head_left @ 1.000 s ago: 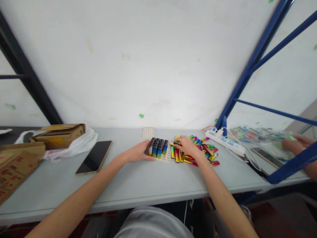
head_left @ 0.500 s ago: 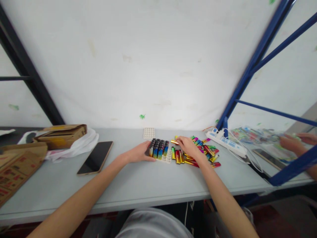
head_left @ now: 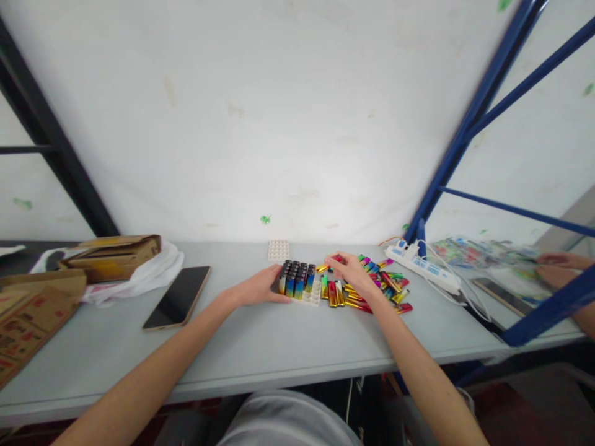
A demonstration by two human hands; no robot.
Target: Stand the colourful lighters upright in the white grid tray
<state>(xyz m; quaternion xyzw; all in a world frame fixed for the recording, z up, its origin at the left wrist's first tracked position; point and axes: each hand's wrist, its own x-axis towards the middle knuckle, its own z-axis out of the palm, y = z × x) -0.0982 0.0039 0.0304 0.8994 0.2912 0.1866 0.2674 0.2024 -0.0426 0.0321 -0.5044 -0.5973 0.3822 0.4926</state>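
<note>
My left hand point(head_left: 260, 287) is closed around the left side of a white tray point(head_left: 312, 302) and the lighters at its edge, thumb at the front, fingers behind. Several lighters point(head_left: 296, 272) with black tops and blue-yellow shiny bodies stand upright in the tray. Bare holes show along its right side. My right hand point(head_left: 348, 271) is pinched over the near-left part of a loose pile of colourful lighters point(head_left: 393, 282). Between its fingertips shows a red shiny lighter point(head_left: 339, 259), partly hidden. A gold lighter point(head_left: 321, 268) lies just left of those fingers.
A second white holed tray point(head_left: 277, 250) lies near the wall. Left are a phone point(head_left: 177, 297), a white plastic bag point(head_left: 162, 266) and cardboard boxes point(head_left: 111, 257). At right are a power strip point(head_left: 423, 271), a blue frame post point(head_left: 446, 167) and another person's hands point(head_left: 560, 263).
My right hand has turned and drawn slightly back; a red lighter now shows at its fingertips, and the gold one is lower to the left. My left hand stays at the tray.
</note>
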